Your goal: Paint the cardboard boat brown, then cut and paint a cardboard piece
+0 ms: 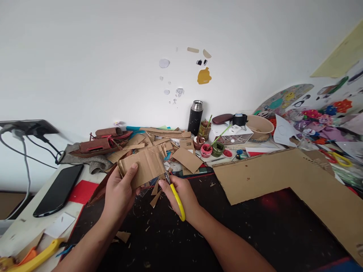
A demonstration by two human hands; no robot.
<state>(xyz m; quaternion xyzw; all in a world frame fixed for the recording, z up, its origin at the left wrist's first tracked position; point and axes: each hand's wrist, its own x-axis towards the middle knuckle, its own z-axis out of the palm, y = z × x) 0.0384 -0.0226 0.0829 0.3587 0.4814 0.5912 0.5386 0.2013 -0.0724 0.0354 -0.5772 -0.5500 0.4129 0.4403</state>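
Note:
A piece of brown cardboard (146, 166) is held up over the dark mat (181, 226) by my left hand (121, 189), its thumb on the front face and fingers behind. My right hand (180, 196) is wrapped round the yellow-handled scissors (178, 203). The scissor blades meet the right edge of the cardboard; part of them is hidden. Thin cardboard scraps (155, 197) hang or lie just below the cut edge.
A large cardboard sheet (255, 177) lies at the right. Behind stand a black flask (195, 119), open paint jars (206, 150) and a white box (231, 134). At the left are a brown model boat (96, 145), a phone (58, 190) and a yellow-handled tool (42, 257).

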